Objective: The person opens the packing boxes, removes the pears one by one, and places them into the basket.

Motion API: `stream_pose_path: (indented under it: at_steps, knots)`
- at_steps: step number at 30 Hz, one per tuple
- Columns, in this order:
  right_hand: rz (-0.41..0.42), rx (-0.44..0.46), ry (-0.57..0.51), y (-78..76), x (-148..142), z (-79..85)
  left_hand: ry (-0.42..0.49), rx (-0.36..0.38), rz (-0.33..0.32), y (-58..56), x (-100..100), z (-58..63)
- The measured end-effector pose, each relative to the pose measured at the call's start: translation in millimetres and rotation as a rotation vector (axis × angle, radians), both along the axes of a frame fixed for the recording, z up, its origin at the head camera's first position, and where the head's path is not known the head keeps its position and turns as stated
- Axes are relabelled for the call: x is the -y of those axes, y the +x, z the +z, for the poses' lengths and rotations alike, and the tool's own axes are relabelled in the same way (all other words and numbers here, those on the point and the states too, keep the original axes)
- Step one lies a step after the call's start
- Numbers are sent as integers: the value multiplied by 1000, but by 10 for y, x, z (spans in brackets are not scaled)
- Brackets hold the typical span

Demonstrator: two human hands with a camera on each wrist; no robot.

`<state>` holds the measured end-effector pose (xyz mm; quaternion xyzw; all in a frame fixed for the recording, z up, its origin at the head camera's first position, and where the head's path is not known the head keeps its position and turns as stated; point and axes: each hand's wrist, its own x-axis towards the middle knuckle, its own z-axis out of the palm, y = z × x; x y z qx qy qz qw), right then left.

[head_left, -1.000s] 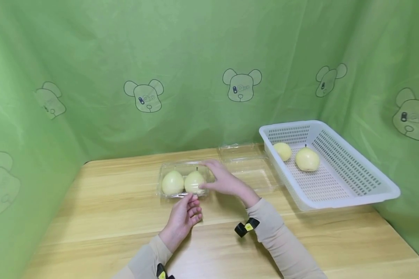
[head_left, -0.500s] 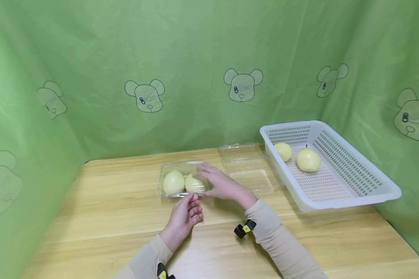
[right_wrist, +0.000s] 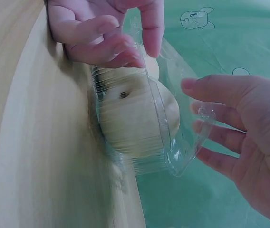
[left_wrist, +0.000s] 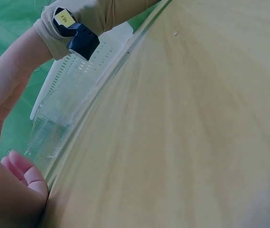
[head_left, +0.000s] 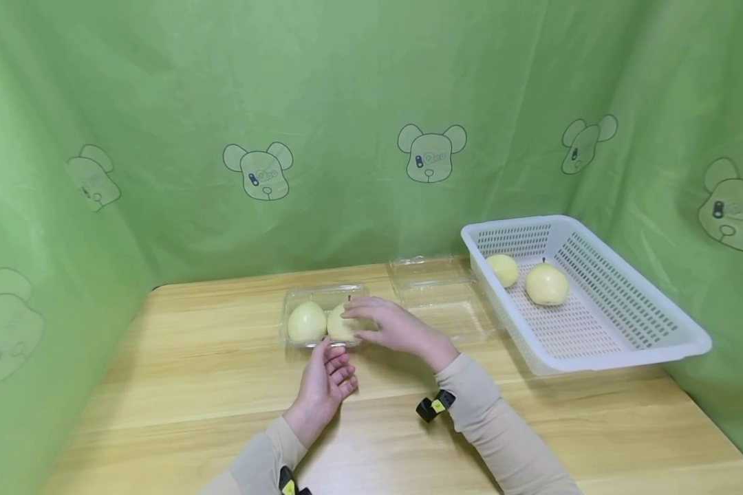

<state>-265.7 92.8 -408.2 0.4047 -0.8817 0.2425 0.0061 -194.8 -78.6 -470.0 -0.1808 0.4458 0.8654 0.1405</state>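
Note:
In the head view a clear plastic clamshell box holds two pale yellow pears, the left pear in full sight and the right pear partly behind my right hand. The clear lid lies over the pears; whether its rim is snapped down I cannot tell. My left hand is at the box's front edge, thumb extended and touching the rim, the other fingers loosely bent. Over the right end of the lid, my right hand has its fingers spread, fingertips at the lid in the right wrist view.
Right of the box, another clear clamshell lies unfolded on the wooden table. A white perforated basket with two more pears stands at the right. Green curtains surround the table's back and sides.
My right hand has slid slightly left over the lid, its fingers now above the right pear. The thumb of my left hand has shifted a little left along the front rim.

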Motion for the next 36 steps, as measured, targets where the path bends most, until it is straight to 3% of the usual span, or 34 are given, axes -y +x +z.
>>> stream_pose_path:
  at_steps: [10, 17, 24, 36]
  knots:
    - [4, -130, -16, -12, -5, -57, -12, 4, 160, -20, 34, -22]
    - [34, -265, 3, -26, -17, -88, -69, -92, 228, -53, 50, -40]
    - [63, -384, -102, -56, -20, -111, -62, -132, 255, -83, 61, -54]
    - [12, -426, -174, -53, 18, -123, -47, -126, 284, -95, 34, -65]
